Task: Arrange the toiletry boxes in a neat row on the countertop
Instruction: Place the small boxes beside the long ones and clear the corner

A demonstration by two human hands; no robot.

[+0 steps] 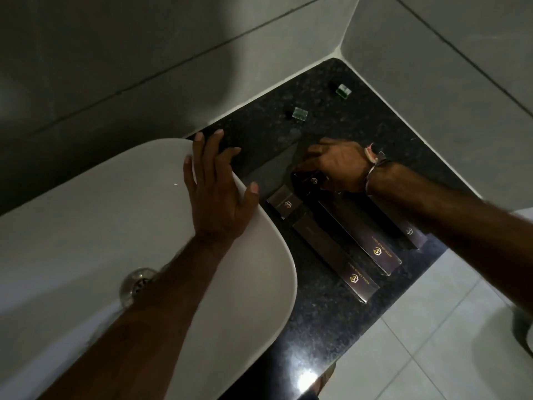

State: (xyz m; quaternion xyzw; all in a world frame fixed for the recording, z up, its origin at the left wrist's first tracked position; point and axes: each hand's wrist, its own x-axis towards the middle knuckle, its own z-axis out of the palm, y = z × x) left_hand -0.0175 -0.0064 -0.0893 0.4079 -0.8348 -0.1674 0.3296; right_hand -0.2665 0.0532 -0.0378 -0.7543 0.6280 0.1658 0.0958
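Dominating the lower left, a white basin [86, 226] with a metal drain [137, 285] partly hidden behind the left forearm. Beside it, a dark speckled stone surface [317, 327] running into the tiled corner, dimly lit, with one bright glare spot near its front edge. On that surface, dark toiletry boxes with gold logos: two long boxes [360, 241] lying side by side and roughly parallel, a third box [409, 235] mostly covered by the right forearm, a short box [285, 204] just off the far end of the nearer long one, and a small dark box [310, 181] under the right hand [337, 166]. Right hand curled down over that small box, fingers closed about it as far as can be judged, though the contact itself sits in shadow. Left hand [219, 192] spread flat and open on the basin rim, holding nothing, probably bracing. Probably the step in hand: setting the small box into line. Best done by sliding it until its long edge runs parallel with its neighbours and its end is flush with theirs, then nudging the short box likewise, without knocking the long ones askew. Near the back corner, two small green-tinted glass pieces [300, 114], purpose unclear. Hard to make out: box lettering, the full count of boxes beneath the right arm, and whether the small box is lifted or resting.
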